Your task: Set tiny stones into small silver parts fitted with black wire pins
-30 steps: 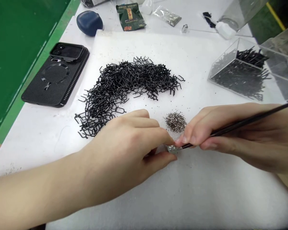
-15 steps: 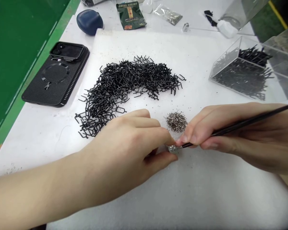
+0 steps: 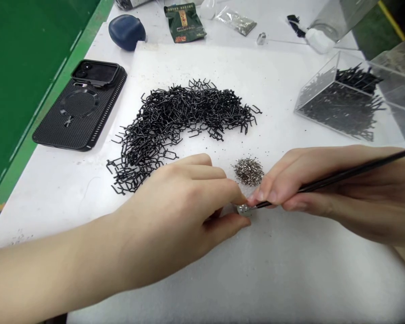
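My left hand [image 3: 185, 202] rests on a white foam sheet [image 3: 276, 270], its thumb and fingers pinched on a small silvery metal part [image 3: 243, 209]. My right hand [image 3: 327, 189] grips black tweezers [image 3: 340, 175], and their tip touches that part. Just behind the fingertips lies a little heap of tiny silvery pieces [image 3: 249, 171]. Farther back, a large curved pile of black bent-wire clips [image 3: 178, 123] spreads across the sheet.
A phone in a black case [image 3: 79, 108] lies at the left near the table's green edge. A clear box of black clips [image 3: 340, 101] sits at the right. A dark blue pouch [image 3: 126, 31], a green packet [image 3: 184, 21] and a small plastic bag [image 3: 236, 21] lie at the back.
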`<state>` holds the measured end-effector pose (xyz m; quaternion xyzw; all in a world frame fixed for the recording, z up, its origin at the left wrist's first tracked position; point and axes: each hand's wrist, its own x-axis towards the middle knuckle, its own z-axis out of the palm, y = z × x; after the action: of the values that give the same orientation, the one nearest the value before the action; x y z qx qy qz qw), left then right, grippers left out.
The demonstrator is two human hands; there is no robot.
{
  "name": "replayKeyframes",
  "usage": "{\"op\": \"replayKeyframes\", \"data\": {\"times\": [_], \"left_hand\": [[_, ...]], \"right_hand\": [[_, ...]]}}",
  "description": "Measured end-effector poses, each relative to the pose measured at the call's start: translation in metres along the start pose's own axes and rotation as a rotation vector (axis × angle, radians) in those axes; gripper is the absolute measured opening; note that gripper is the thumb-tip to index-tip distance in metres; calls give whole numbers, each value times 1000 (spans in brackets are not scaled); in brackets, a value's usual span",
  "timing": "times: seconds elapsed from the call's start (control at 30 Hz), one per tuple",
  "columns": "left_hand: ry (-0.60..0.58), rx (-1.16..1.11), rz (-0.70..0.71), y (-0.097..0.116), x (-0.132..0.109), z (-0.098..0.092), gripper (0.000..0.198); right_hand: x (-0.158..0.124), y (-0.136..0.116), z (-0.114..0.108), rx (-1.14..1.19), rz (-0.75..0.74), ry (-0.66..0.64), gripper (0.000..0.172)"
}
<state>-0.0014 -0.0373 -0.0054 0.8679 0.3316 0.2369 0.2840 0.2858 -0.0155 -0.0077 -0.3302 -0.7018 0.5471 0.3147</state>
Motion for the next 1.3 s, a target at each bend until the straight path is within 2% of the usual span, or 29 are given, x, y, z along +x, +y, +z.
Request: {"op": "replayKeyframes", "data": {"times": [0.5, 0.83, 1.07, 1.23, 1.3], "left_hand": [[-3, -17, -8, -1, -1, 0, 14], [-5, -31, -16, 0, 1, -1, 15], [-15, -29, -16, 1, 1, -1, 17], [-11, -21, -15, 1, 0, -1, 16], [-16, -19, -16, 1, 1, -2, 14]], "right_hand": [[1, 2, 0, 12, -4, -13, 19], [4, 1, -2, -22, -26, -24, 29], [3, 2, 0, 3, -7, 2, 26], [2, 1, -2, -9, -32, -38, 26], [0, 2, -5, -47, -38, 22, 20]]}}
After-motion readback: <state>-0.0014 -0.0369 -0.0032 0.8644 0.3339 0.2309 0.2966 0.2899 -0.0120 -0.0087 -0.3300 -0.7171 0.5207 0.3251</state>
